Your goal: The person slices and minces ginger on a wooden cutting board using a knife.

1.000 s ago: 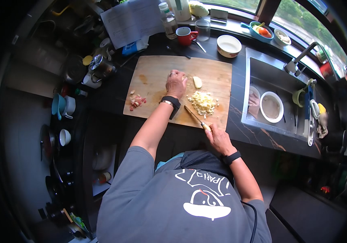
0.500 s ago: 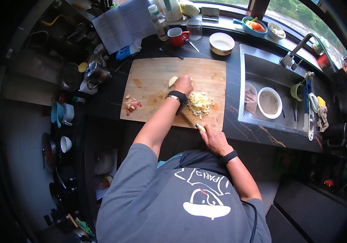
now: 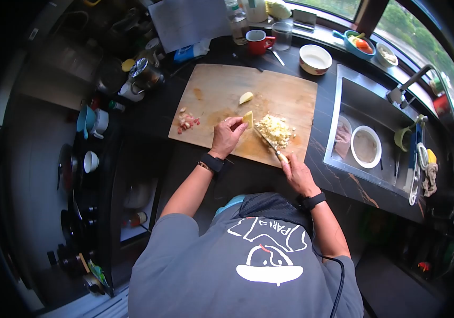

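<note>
Pinched in my left hand (image 3: 228,135) is a pale yellow piece (image 3: 247,119), raised a little over the wooden cutting board (image 3: 216,79). My right hand (image 3: 297,174) grips the handle of a knife (image 3: 271,143), whose blade points up and left beside a heap of chopped pale yellow bits (image 3: 276,131). Another pale yellow piece (image 3: 246,98) lies on the board beyond my left hand. Small pink and white chopped bits (image 3: 188,122) form a pile at the board's left side.
Right of the board is a sink (image 3: 338,114) with a white bowl (image 3: 366,147) inside. Behind the board stand a red mug (image 3: 259,42), a glass (image 3: 281,36) and a white bowl (image 3: 315,58). Jars and a metal pot (image 3: 146,74) stand at the left.
My left hand has drawn back toward me with a pale yellow piece in its fingers. The other piece stays on the board. The knife's blade has come up beside the chopped heap.
</note>
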The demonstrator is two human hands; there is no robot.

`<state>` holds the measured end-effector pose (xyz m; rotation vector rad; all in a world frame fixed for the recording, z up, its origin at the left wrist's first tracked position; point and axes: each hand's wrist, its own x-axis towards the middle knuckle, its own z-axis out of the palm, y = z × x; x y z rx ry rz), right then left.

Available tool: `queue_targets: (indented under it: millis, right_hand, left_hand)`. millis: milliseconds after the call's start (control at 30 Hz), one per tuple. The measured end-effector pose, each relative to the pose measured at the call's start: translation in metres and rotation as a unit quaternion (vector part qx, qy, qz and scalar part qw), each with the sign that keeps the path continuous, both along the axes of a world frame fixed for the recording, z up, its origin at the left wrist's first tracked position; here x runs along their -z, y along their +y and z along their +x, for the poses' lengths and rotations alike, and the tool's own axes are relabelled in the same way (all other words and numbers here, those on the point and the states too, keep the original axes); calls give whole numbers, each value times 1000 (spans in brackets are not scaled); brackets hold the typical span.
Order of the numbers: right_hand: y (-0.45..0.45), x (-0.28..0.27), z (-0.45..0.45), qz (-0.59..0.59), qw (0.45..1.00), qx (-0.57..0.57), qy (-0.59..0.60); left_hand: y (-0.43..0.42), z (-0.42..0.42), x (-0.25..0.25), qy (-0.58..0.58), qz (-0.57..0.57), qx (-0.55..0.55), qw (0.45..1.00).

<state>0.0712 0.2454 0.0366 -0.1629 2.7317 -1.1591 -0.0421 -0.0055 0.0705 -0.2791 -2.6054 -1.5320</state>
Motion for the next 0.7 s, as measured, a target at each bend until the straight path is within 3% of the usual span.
queue_targets:
  millis: [67, 167, 233, 300, 400, 433, 500, 700]
  right_hand:
    - [-1, -4, -1, -45, 999, -1, -19]
    - [-11, -8, -4, -68, 998, 0, 8]
    - [-17, -9, -6, -56, 998, -7, -12]
    - [-24, -4, -8, -103, 987, -8, 121]
    - [-30, -4, -11, -117, 971, -46, 203]
    - [-32, -4, -10, -117, 972, -42, 201]
    - [-33, -6, -8, -116, 987, -66, 90]
    - [-34, -3, -4, -103, 989, -66, 79]
  left_hand:
    - [-7, 12, 15, -117, 123, -12, 985]
    - [-6, 29, 13, -220, 127, -66, 965]
    - [-4, 32, 23, -222, 112, -83, 965]
    - [-2, 31, 36, -219, 49, -104, 969]
    - [9, 30, 47, -239, 123, -128, 955]
    - [13, 30, 47, -256, 166, -142, 942]
    - [18, 30, 49, -273, 213, -133, 929]
    - [17, 34, 59, -286, 313, -127, 897]
